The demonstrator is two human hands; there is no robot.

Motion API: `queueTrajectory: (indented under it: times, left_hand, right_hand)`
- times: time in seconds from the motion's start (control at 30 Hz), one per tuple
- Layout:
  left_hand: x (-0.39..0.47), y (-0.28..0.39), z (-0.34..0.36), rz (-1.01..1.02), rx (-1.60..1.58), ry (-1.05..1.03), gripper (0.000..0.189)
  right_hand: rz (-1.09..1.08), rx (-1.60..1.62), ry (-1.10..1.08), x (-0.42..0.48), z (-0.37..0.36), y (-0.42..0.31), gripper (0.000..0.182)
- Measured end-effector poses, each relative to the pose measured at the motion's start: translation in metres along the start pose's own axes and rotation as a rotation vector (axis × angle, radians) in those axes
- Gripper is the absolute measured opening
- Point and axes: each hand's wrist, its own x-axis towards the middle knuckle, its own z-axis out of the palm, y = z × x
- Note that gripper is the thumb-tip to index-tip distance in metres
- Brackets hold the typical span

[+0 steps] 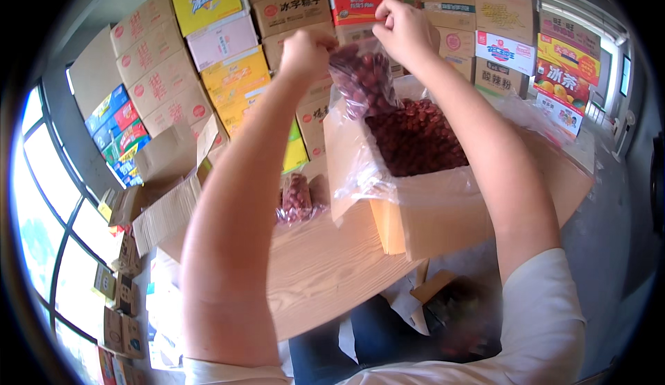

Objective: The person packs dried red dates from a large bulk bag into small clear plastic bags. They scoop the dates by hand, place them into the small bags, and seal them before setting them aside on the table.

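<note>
A clear plastic bag (366, 84) filled with dark red dried fruit, apparently jujubes, hangs above the far left corner of an open cardboard box (441, 219). My left hand (307, 55) pinches the bag's upper left edge. Raised a little higher, my right hand (408, 34) grips the top at the right; its fingertips are partly blurred. Loose jujubes (418, 138) fill much of the box, and a clear plastic liner (363, 180) is folded over its rim. Another bag of jujubes (297, 198) stands on the wooden table (322, 271), left of the box.
Stacked cartons (223, 47) form a wall behind the table. An opened carton (171, 213) stands at the left, beyond my left forearm. Another cardboard box (556, 177) sits right of the jujube box, with plastic film (535, 117) over it. Windows (57, 219) line the left side.
</note>
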Motion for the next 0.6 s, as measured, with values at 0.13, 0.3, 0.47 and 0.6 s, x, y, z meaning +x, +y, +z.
queueTrajectory:
  times: [0.13, 0.3, 0.47, 0.6]
  left_hand:
    - [-0.033, 0.002, -0.072, -0.133, 0.033, -0.18, 0.032]
    - [-0.136, -0.043, -0.128, -0.162, 0.192, -0.309, 0.03]
    - [-0.246, -0.059, -0.149, -0.403, 0.245, -0.479, 0.027]
    - [-0.303, -0.031, -0.16, -0.48, 0.353, -0.487, 0.032]
  right_hand:
    - [0.109, -0.037, -0.209, -0.007, -0.005, -0.063, 0.014]
    - [0.048, 0.201, -0.623, -0.071, 0.012, -0.135, 0.015]
    - [0.168, 0.415, -0.964, -0.162, 0.024, -0.191, 0.013]
    - [0.296, 0.769, -1.003, -0.221, 0.024, -0.211, 0.017]
